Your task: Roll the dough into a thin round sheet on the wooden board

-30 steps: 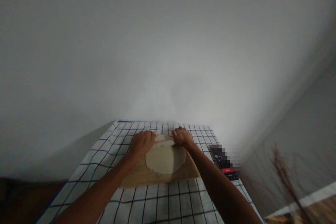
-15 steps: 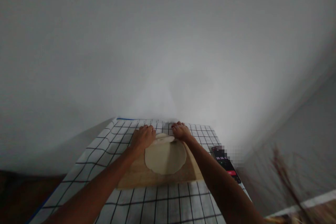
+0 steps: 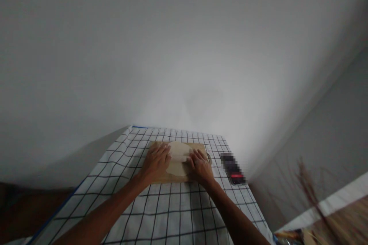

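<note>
loosely open, left hand (image 3: 156, 158) and right hand (image 3: 200, 164) lie over the rolling pin (image 3: 179, 158). they have drawn back, leaving more dough (image 3: 178, 147) beyond them, seemingly mid-stroke.

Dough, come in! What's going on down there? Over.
Left-hand grip and right-hand grip both on pale rolling pin. Dough flat on wooden board, pin across it. Phone off right, not in the way.

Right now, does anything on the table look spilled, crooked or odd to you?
Nothing looks spilled: the dough lies on the board, with the rolling pin across it. Only the phone at the right looks odd: blocky pixels cover much of it.
</note>
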Available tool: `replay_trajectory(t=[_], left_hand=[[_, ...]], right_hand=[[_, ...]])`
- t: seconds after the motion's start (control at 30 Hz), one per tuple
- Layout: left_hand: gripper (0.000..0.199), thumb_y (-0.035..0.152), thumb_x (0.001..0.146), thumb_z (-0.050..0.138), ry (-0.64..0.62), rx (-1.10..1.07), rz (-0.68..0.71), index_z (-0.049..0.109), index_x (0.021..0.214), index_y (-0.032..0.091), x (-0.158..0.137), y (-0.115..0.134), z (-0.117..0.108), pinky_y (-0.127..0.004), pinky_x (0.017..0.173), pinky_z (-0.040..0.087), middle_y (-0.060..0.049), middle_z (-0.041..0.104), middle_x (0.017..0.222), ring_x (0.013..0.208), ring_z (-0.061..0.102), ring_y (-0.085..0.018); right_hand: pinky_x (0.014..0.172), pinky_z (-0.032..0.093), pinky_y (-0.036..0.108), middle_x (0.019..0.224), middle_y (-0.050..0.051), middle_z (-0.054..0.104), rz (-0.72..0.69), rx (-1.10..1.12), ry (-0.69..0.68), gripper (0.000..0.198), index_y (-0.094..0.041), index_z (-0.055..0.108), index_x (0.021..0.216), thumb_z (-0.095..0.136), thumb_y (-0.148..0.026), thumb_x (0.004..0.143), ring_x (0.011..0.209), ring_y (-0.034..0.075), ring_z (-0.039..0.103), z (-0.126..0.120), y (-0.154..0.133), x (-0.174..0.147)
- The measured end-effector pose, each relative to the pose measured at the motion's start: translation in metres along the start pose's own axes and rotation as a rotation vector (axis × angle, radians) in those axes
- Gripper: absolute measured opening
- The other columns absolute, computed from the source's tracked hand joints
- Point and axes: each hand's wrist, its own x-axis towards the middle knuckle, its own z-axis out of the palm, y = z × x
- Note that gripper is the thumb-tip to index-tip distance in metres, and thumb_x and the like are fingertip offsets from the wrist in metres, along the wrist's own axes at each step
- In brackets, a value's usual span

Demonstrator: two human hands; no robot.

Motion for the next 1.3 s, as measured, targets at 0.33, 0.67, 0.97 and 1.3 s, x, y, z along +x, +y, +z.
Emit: replay_trajectory(t=[0.33, 0.67, 0.97, 1.3], left_hand=[[0.042, 0.028, 0.103, 0.034, -0.018, -0.036, 0.15, 0.055, 0.139, 0.023, -0.058, -0.008, -0.015, -0.048, 0.122, 0.033, -0.007, 0.049, 0.154, 0.148, 0.035, -0.023], [0.046, 0.034, 0.102, 0.036, -0.008, 0.054, 0.125, 0.055, 0.143, 0.023, -0.009, -0.008, 0.006, -0.057, 0.122, 0.025, -0.008, 0.053, 0.151, 0.145, 0.041, -0.028], [0.054, 0.041, 0.099, 0.039, -0.192, 0.126, -0.139, 0.046, 0.15, 0.025, 0.07, -0.035, 0.038, -0.058, 0.119, 0.022, -0.008, 0.045, 0.157, 0.149, 0.033, -0.032], [0.037, 0.032, 0.1, 0.039, -0.222, 0.125, -0.185, 0.068, 0.118, 0.02, 0.129, -0.054, 0.05, -0.06, 0.102, 0.041, -0.015, 0.065, 0.132, 0.13, 0.053, -0.036]], right_hand=[[0.119, 0.029, 0.042, 0.137, 0.004, 0.064, 0.006, 0.076, 0.096, 0.054, -0.031, 0.054, 0.141, 0.039, -0.009, 0.093, 0.132, 0.019, 0.054, 0.006, -0.057, -0.085], [0.119, 0.009, 0.064, 0.159, 0.006, 0.04, 0.163, -0.125, 0.146, 0.045, -0.027, 0.054, 0.143, 0.028, -0.04, 0.108, 0.151, 0.029, 0.024, 0.012, -0.012, -0.019], [0.113, 0.029, 0.057, 0.156, 0.009, 0.044, 0.187, -0.034, -0.152, 0.044, -0.025, 0.055, 0.14, 0.034, -0.042, 0.105, 0.146, 0.029, 0.034, 0.021, 0.034, 0.092], [0.1, 0.041, 0.035, 0.122, 0.009, 0.068, 0.161, -0.059, -0.131, 0.038, -0.022, 0.066, 0.117, 0.033, -0.035, 0.106, 0.111, 0.02, 0.062, 0.031, 0.052, 0.164]])
